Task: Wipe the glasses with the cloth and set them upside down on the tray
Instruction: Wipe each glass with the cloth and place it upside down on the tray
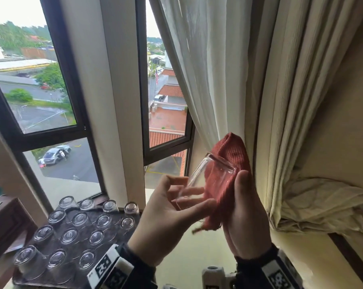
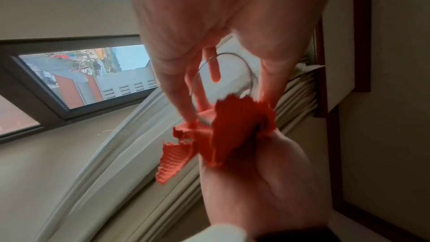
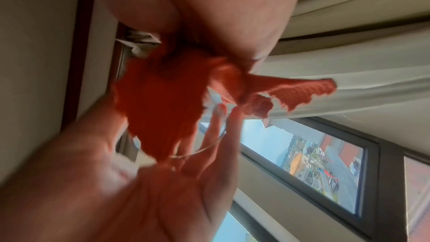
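Observation:
A clear glass (image 1: 207, 176) is held tilted in front of the window, between both hands. My left hand (image 1: 184, 195) grips it near the open rim, thumb below and fingers curled around the far side. My right hand (image 1: 239, 184) holds a red waffle cloth (image 1: 232, 157) against the glass's base and right side, thumb on top. The left wrist view has the glass rim (image 2: 223, 73) between my fingers and the cloth (image 2: 232, 126) bunched below it. The cloth (image 3: 158, 102) covers most of the glass in the blurred right wrist view. A dark tray (image 1: 122, 230) lies at lower left.
Several clear glasses (image 1: 80, 219) stand upside down in rows on the tray. A brown wooden piece (image 1: 7, 222) borders the tray on the left. White and cream curtains (image 1: 301, 101) hang on the right, bunched on the pale ledge (image 1: 187, 268).

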Tool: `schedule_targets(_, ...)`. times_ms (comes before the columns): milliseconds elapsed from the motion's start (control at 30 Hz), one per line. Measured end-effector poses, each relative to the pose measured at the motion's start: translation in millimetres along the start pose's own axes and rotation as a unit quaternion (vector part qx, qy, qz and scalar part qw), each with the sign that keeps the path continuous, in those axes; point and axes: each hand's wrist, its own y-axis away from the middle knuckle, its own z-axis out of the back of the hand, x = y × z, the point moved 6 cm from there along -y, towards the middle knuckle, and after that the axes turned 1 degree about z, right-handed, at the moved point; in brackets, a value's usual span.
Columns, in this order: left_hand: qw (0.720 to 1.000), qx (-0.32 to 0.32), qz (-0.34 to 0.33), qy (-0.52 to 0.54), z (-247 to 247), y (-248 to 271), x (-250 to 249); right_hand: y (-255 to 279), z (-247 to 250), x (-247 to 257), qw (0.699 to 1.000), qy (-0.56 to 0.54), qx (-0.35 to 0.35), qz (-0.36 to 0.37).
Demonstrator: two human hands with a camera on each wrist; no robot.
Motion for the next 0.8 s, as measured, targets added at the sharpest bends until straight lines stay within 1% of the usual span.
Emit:
schedule_targets(100, 0.998, 0.027, 0.001, -0.053, -16, -2, -5, 1, -6, 17, 0.995, 0.059, 0.023, 0.083)
schedule_targets(167, 0.999, 0.031, 0.001, -0.035, -20, -5, -10, 5, -10, 29, 0.987, 0.09, 0.047, 0.124)
schedule_targets(200, 1.0, 0.027, 0.006, -0.013, -21, -7, -13, 8, -11, 34, 0.979, 0.127, 0.048, 0.149)
schedule_targets(300, 0.998, -0.004, 0.015, 0.056, -15, -17, -21, 22, -15, 36, 0.942, 0.237, 0.044, 0.233)
schedule_targets(400, 0.992, -0.014, 0.019, 0.128, -14, -25, -32, 31, -24, 28, 0.91, 0.306, 0.047, 0.275)
schedule_targets(500, 0.984, 0.0, 0.018, 0.179, -20, -31, -40, 35, -33, 21, 0.855, 0.386, 0.072, 0.339)
schedule_targets(533, 0.981, 0.005, 0.019, 0.191, -22, -32, -42, 34, -36, 21, 0.836, 0.414, 0.068, 0.353)
schedule_targets(600, 0.983, 0.017, 0.016, 0.183, -25, -33, -43, 33, -36, 26, 0.815, 0.447, 0.045, 0.365)
schedule_targets(667, 0.989, 0.034, 0.007, 0.144, -26, -32, -44, 29, -34, 31, 0.813, 0.46, 0.027, 0.356)
schedule_targets(800, 0.993, 0.097, 0.017, 0.067, -38, -25, -35, 19, -26, 35, 0.806, 0.533, 0.021, 0.256)
